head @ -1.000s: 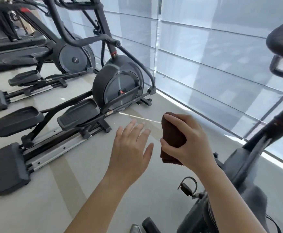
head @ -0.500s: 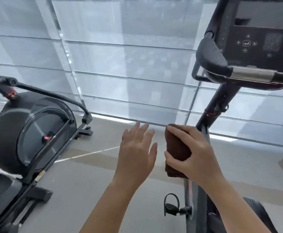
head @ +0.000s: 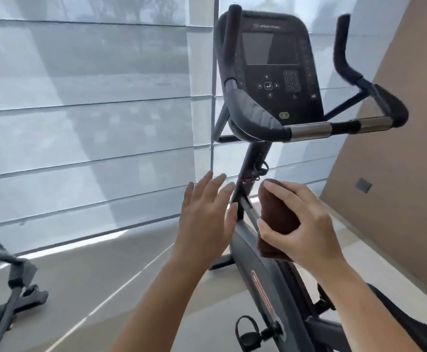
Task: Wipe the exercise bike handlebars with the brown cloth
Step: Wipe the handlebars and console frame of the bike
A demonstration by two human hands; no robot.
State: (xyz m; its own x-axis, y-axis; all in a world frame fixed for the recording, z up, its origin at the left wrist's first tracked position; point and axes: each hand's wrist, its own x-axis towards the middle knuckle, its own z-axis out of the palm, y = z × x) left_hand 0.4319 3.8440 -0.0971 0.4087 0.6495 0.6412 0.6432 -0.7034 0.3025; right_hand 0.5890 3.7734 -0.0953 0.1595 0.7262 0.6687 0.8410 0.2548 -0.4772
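Observation:
The exercise bike stands right of centre, its black handlebars [head: 255, 115] wrapping around a dark console [head: 270, 62] with a metal cross grip [head: 311, 130] in front. My right hand [head: 301, 224] holds a folded brown cloth [head: 276, 219] below the handlebars, beside the bike's upright post [head: 251, 168]. My left hand [head: 204, 212] hovers flat with fingers apart, left of the post and touching nothing. Both hands are well below the handlebars.
A wall of pale window blinds [head: 93, 110] fills the left and back. The end of an elliptical trainer [head: 12, 295] sits at lower left. A tan wall [head: 397, 148] is at right. The bike's pedal [head: 248, 331] and black seat [head: 410, 321] are at the bottom.
The view has swung right and up from the ellipticals to the bike, bringing the whole console and handlebars into sight. Both hands keep their pose, the cloth still in my right.

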